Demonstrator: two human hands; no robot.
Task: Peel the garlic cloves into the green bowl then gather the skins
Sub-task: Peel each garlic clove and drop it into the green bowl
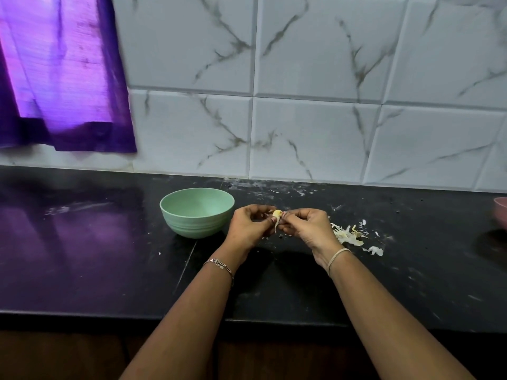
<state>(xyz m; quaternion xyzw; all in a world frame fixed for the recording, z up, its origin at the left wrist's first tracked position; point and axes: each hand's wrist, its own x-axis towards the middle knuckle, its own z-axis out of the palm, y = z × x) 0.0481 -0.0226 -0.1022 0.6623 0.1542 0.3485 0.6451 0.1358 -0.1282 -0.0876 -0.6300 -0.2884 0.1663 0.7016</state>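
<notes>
— Black glossy stone bench fills the middle of the frame, with white grey-veined wall tiles behind it and a purple cloth curtain in the upper left. Where is the garlic?

— Just right of centre, held above the bench. A small pale yellow garlic clove sits between both hands, its top bare.

— How is each grip?

— The left hand has curled fingers, and its grip pinches the clove from the left. The right hand is curled too, its grip closed tight at the clove's right side. Whether that one is on flesh or skin I cannot tell. A thin strip of papery skin hangs down from the clove between them.

— And the bowl?

— The round pale green bowl stands upright on the bench, just left of the left hand.

— The peelings?

— A loose heap of white papery skins lies on the bench just right of the right hand, with a few scraps further right.

— Anything else?

— There is a thin chain bracelet on the left wrist and a pale band on the right. The rim of a pink bowl shows at the right edge.
</notes>
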